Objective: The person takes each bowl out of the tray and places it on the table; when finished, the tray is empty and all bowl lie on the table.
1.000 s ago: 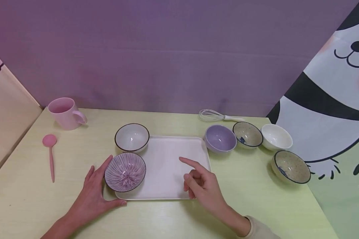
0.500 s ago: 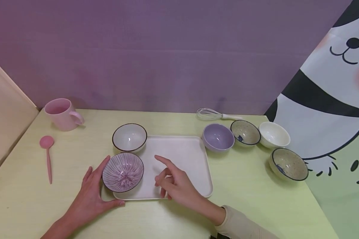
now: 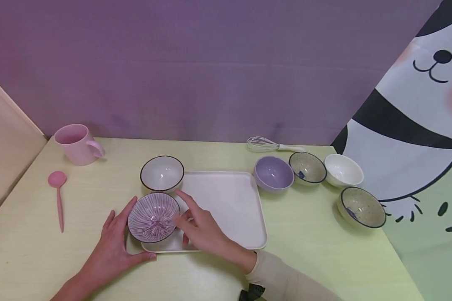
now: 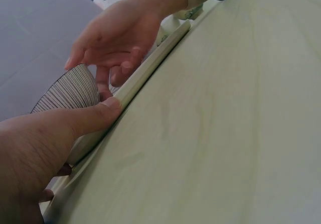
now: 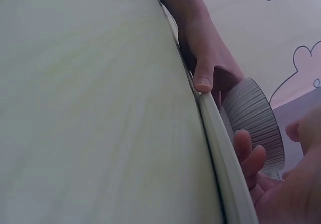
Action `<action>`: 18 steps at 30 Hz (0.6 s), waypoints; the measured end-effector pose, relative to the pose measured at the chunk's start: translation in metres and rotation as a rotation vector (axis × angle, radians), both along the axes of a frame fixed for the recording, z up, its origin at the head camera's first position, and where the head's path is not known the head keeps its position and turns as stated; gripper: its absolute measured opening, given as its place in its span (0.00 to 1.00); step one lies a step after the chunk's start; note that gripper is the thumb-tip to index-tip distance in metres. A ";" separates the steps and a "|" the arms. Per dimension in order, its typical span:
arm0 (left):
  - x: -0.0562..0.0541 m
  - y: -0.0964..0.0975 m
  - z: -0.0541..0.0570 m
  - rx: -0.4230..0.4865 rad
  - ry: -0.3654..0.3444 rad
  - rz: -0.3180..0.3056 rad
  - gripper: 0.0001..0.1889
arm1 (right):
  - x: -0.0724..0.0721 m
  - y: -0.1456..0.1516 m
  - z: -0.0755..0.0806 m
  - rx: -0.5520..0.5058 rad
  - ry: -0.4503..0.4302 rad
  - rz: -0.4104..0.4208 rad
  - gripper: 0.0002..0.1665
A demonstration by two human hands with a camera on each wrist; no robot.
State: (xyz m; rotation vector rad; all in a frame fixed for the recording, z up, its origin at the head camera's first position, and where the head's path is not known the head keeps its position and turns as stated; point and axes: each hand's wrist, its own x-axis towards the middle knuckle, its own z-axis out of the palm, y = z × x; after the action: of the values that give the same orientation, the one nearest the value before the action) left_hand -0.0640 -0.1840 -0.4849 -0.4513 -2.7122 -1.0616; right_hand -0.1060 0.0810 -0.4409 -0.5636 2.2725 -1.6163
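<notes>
A bowl with purple radiating stripes (image 3: 154,217) stands on the front left corner of the white tray (image 3: 226,209). Spread around that corner is my left hand (image 3: 113,246), its thumb along the front rim of the tray and its straight fingers beside the bowl's left side. My right hand (image 3: 205,230) is at the bowl's right side; its thumb overlaps the rim and the index finger extends past it. In the right wrist view the striped outer wall (image 5: 256,126) shows between both hands. Behind it, a white bowl with a dark rim (image 3: 162,173) overlaps the tray's back left corner.
At left are a pink mug (image 3: 79,146) and a pink spoon (image 3: 59,196). Right of the tray stand a purple bowl (image 3: 273,173), two speckled bowls (image 3: 307,167) and a plain white bowl (image 3: 344,170). A whisk (image 3: 265,144) lies at the back edge.
My right hand has moved left across the tray to the striped bowl's right side. The left hand keeps its place, and the bowls have not moved on the table.
</notes>
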 end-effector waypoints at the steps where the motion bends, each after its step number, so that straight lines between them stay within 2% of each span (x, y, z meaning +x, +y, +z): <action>1: 0.000 0.000 0.000 0.001 0.001 0.001 0.81 | 0.000 -0.002 -0.002 -0.008 -0.004 0.007 0.40; 6: 0.001 0.001 0.000 0.005 0.007 0.002 0.80 | 0.002 -0.007 -0.008 -0.064 -0.024 0.018 0.39; 18: -0.001 0.001 0.000 0.028 0.045 -0.011 0.82 | 0.005 -0.012 -0.008 -0.152 -0.099 -0.066 0.42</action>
State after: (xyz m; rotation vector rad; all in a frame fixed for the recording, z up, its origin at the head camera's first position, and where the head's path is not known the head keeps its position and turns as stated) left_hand -0.0646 -0.1833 -0.4850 -0.4798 -2.6551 -1.0774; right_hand -0.1010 0.0689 -0.4488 -0.4372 2.1307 -1.8172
